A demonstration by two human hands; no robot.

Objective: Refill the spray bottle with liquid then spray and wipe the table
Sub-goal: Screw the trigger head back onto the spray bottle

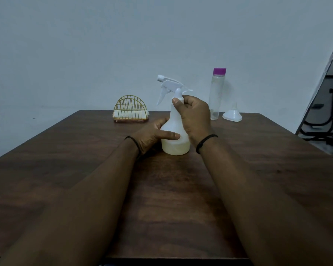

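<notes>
Here, at frame centre, the left hand (152, 135) grips the bottle (174, 129) base; the right hand (194, 116) pinches its neck. Steady the base, unscrew the sprayer (170, 86) upright.

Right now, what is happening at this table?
A person holds a spray bottle standing on the table. The left hand grips its wide body and the right hand grips its neck under the trigger head. Only a little yellowish liquid lies at the bottom. A capped clear bottle, a funnel and a wire napkin holder wait behind.
</notes>
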